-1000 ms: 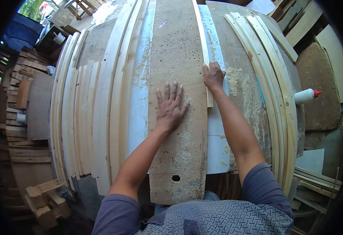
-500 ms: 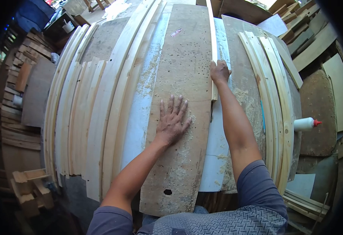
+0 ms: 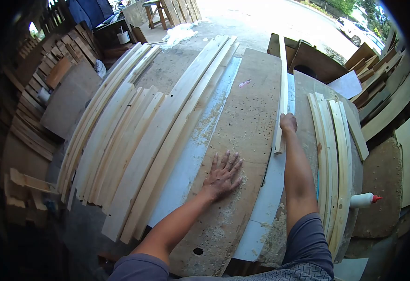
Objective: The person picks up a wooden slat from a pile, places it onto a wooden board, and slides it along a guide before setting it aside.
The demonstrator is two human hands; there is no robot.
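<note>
My left hand [image 3: 223, 176] lies flat, fingers spread, on a long brown plywood board [image 3: 247, 105] dotted with small holes and wood shavings. A dark hole shows near the board's close end. Along the board's right edge runs a narrow pale wooden strip [image 3: 283, 79]. My right hand [image 3: 288, 122] is closed around this strip a little above its near end, while the far end points away from me. Under the board, a whitish-blue panel [image 3: 265, 220] shows on both sides.
Long planks [image 3: 167, 133] and shorter strips [image 3: 120, 140] lie on the left of the worktable. On the right are more strips [image 3: 338, 173] and a white glue bottle [image 3: 361, 200] with a red cap. Scrap wood [image 3: 67, 56] is stacked around. A car [image 3: 354, 32] stands outside.
The view has tilted upward and swung, so the yard and car now show. Both hands keep their places: the left flat on the board, the right around the strip.
</note>
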